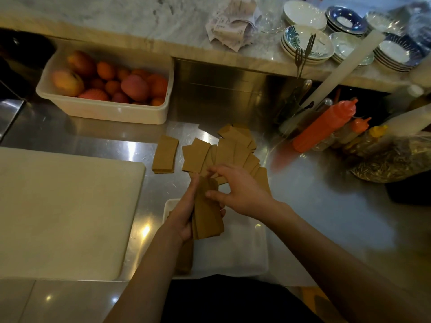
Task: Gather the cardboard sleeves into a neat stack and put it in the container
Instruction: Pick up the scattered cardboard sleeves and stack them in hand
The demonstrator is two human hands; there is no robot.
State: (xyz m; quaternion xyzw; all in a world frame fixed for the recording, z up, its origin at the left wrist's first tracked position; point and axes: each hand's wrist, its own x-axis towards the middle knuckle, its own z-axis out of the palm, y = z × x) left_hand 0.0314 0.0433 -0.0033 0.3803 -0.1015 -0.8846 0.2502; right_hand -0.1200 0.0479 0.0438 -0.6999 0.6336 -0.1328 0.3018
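My left hand [183, 216] grips a bundle of brown cardboard sleeves [207, 215] upright over the white container [242, 248]. My right hand [238, 190] hovers at the bundle's top edge, fingers spread and touching the sleeves. Several loose sleeves [231, 148] lie fanned on the steel counter just beyond my hands. A small separate stack of sleeves [165, 155] sits to their left. More sleeves [185, 257] lie inside the container's left side, partly hidden by my left forearm.
A white cutting board [65, 213] lies on the left. A cream tub of fruit [105, 89] stands at the back left. Sauce bottles [326, 124] lean at the right, beside a bag [396, 157]. Stacked bowls [307, 43] sit on the marble ledge.
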